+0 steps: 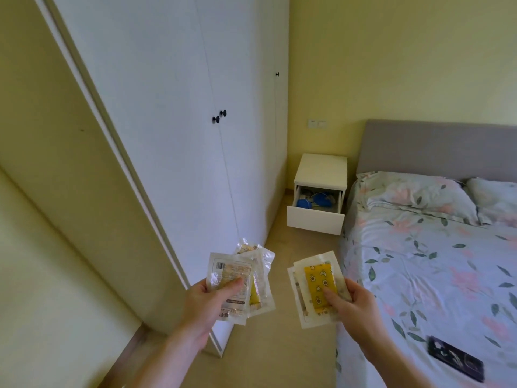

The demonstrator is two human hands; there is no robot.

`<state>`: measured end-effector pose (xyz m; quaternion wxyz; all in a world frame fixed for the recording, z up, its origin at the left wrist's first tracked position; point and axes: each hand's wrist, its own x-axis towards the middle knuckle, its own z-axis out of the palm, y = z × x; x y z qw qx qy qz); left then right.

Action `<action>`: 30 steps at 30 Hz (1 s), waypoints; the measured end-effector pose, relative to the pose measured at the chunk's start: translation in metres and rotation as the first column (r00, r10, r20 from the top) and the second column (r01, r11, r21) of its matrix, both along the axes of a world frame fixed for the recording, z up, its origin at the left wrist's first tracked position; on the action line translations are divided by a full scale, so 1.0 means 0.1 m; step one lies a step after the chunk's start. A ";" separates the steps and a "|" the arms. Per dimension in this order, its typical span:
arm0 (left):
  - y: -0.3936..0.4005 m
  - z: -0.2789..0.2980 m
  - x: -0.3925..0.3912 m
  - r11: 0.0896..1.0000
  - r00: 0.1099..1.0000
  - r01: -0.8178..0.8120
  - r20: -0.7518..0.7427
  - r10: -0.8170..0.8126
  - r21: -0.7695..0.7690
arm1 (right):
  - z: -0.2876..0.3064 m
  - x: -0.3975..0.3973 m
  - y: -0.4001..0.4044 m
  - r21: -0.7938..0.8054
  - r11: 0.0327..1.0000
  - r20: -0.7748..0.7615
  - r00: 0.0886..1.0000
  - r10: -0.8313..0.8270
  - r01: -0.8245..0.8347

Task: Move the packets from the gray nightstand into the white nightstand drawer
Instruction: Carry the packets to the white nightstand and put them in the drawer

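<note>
Both fans of packets could slip before I reach the open drawer.

Largest first: the bed with its soft floral cotton sheet (419,275) flanks my path, and the small boxy white nightstand (321,169) stands well ahead, its smooth white drawer (314,221) pulled out, blue things already inside. My left hand (208,303) pinches a loose fan of slick, clear crinkly plastic packets (237,278); my right hand (354,303) grips a thinner stack of flat glossy packets with a yellow printed insert (317,287). Thumb pressure alone holds them, so I judge the slippery film may slide and scatter on the floor.
</note>
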<state>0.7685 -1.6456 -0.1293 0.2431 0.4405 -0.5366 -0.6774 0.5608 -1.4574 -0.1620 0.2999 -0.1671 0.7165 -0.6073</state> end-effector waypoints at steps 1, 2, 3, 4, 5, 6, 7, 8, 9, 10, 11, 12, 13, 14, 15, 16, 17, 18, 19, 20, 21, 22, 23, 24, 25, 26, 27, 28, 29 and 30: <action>-0.16 -0.01 -0.12 1.000 1.000 0.023 -0.002 -0.023 0.005 | -0.01 -0.05 -0.07 0.006 1.000 0.005 1.000 -0.030 0.030; -0.29 -0.03 -0.25 0.999 0.999 0.041 -0.006 -0.041 0.018 | -0.03 -0.11 -0.12 0.016 0.998 0.005 0.998 -0.063 0.063; -0.40 -0.05 -0.40 0.998 0.998 0.059 -0.011 -0.059 0.036 | -0.04 -0.19 -0.14 0.031 0.994 0.002 0.995 -0.101 0.101; -0.47 -0.06 -0.56 0.995 0.997 0.079 -0.018 -0.079 0.060 | -0.05 -0.29 -0.13 0.042 0.989 -0.004 0.990 -0.139 0.139; -0.53 -0.08 -0.73 0.991 0.994 0.106 -0.028 -0.104 0.084 | -0.06 -0.39 -0.10 0.049 0.983 -0.011 0.984 -0.177 0.178; -0.58 -0.09 -0.91 0.985 0.990 0.139 -0.035 -0.136 0.105 | -0.07 -0.51 -0.05 0.052 0.974 -0.011 0.976 -0.218 0.219; -0.63 -0.11 -1.11 0.978 0.985 0.174 -0.039 -0.171 0.117 | -0.08 -0.63 0.00 0.053 0.963 -0.006 0.965 -0.263 0.263; -0.67 -0.12 -1.31 0.971 0.978 0.206 -0.041 -0.202 0.124 | -0.10 -0.76 0.05 0.055 0.950 -0.003 0.952 -0.307 0.307; -0.72 -0.15 -1.51 0.964 0.972 0.235 -0.043 -0.231 0.126 | -0.12 -0.90 0.10 0.065 0.935 -0.002 0.937 -0.350 0.349; -0.77 -0.17 -1.71 0.956 0.965 0.261 -0.043 -0.258 0.130 | -0.15 -1.05 0.14 0.077 0.919 0.000 0.922 -0.387 0.386; -0.83 -0.20 -1.92 0.950 0.959 0.283 -0.042 -0.280 0.132 | -0.19 -1.21 0.15 0.085 0.905 0.007 0.908 -0.419 0.417; -0.88 -0.23 -2.12 0.945 0.954 0.299 -0.039 -0.296 0.136 | -0.22 -1.37 0.15 0.089 0.892 0.017 0.895 -0.445 0.442; -0.95 -0.26 -2.32 0.940 0.950 0.311 -0.036 -0.309 0.138 | -0.25 -1.55 0.11 0.091 0.883 0.025 0.885 -0.464 0.460; -1.03 -0.30 -2.52 0.937 0.947 0.321 -0.033 -0.319 0.140 | -0.29 -1.73 0.05 0.095 0.876 0.029 0.878 -0.478 0.474; -1.13 -0.33 -2.72 0.935 0.946 0.324 -0.031 -0.323 0.142 | -0.32 -1.92 -0.02 0.101 0.870 0.030 0.873 -0.487 0.482; -1.23 -0.35 -2.91 0.938 0.949 0.314 -0.028 -0.313 0.147 | -0.34 -2.11 -0.11 0.103 0.870 0.032 0.873 -0.487 0.481; -1.34 -0.38 -3.09 0.942 0.955 0.297 -0.022 -0.297 0.154 | -0.36 -2.30 -0.21 0.106 0.873 0.036 0.875 -0.482 0.476; -1.45 -0.39 -3.26 0.947 0.961 0.276 -0.011 -0.278 0.164 | -0.37 -2.49 -0.30 0.114 0.876 0.032 0.880 -0.475 0.469; -1.56 -0.41 -3.43 0.952 0.967 0.253 -0.001 -0.257 0.171 | -0.38 -2.69 -0.41 0.123 0.881 0.025 0.886 -0.463 0.456; -1.67 -0.41 -3.58 0.957 0.972 0.232 0.005 -0.236 0.174 | -0.38 -2.90 -0.52 0.126 0.890 0.019 0.896 -0.443 0.438; -1.78 -0.41 -3.72 0.961 0.976 0.215 0.007 -0.219 0.174 | -0.37 -3.12 -0.65 0.132 0.901 0.018 0.907 -0.420 0.414; -1.89 -0.39 -3.86 0.965 0.979 0.198 0.006 -0.202 0.172 | -0.36 -3.35 -0.79 0.147 0.909 0.018 0.918 -0.396 0.390; -2.01 -0.39 -3.99 0.968 0.982 0.184 0.006 -0.188 0.170 | -0.36 -3.57 -0.93 0.164 0.915 0.018 0.926 -0.377 0.370; -2.12 -0.39 -4.11 0.971 0.985 0.168 0.010 -0.172 0.170 | -0.36 -3.78 -1.07 0.178 0.919 0.022 0.932 -0.362 0.353; -2.23 -0.40 -4.21 0.974 0.988 0.148 0.013 -0.153 0.174 | -0.36 -3.97 -1.22 0.190 0.922 0.027 0.937 -0.349 0.338; -2.34 -0.41 -4.30 0.975 0.991 0.130 0.013 -0.134 0.181 | -0.37 -4.14 -1.38 0.197 0.927 0.030 0.943 -0.331 0.319; -2.45 -0.44 -4.39 0.975 0.993 0.113 0.014 -0.118 0.191 | -0.38 -4.31 -1.54 0.199 0.932 0.029 0.949 -0.315 0.304; -2.58 -0.48 -4.49 0.975 0.994 0.100 0.018 -0.105 0.199 | -0.41 -4.47 -1.70 0.198 0.936 0.024 0.953 -0.302 0.291; -2.71 -0.52 -4.60 0.975 0.995 0.086 0.021 -0.093 0.204 | -0.44 -4.62 -1.86 0.199 0.937 0.020 0.955 -0.296 0.286; -2.84 -0.56 -4.71 0.975 0.996 0.076 0.021 -0.083 0.210 | -0.47 -4.77 -2.02 0.199 0.939 0.020 0.957 -0.288 0.279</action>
